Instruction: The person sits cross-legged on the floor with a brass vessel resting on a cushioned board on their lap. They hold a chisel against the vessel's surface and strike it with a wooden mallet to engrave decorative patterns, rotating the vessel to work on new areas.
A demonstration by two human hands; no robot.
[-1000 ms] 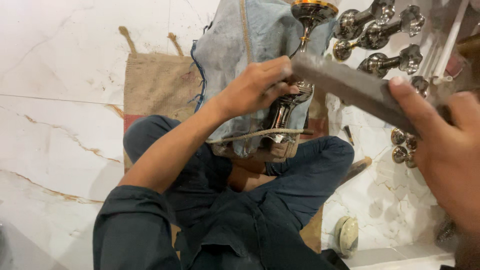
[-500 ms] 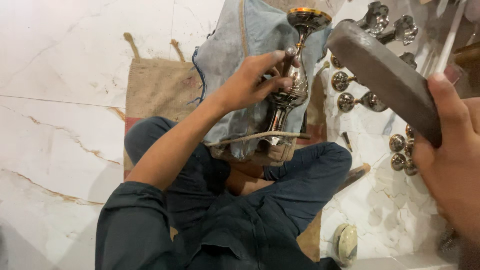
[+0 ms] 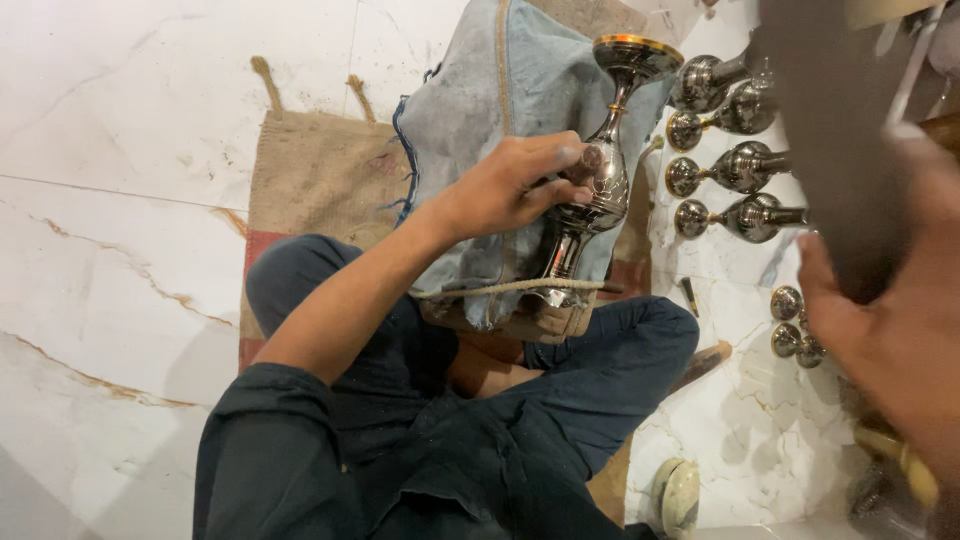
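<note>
Two hands, engraved metal goblet, denim

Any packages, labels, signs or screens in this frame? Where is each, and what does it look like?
None that I can make out. In view are only the left hand on a metal goblet-shaped piece, the right hand holding a dark flat bar, more metal pieces, cloth and sacking.

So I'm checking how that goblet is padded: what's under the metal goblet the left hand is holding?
Under the metal goblet lies a worn blue denim cloth, with a cord across its foot. The left hand covers part of its side. What the cloth rests on is hidden.
</note>
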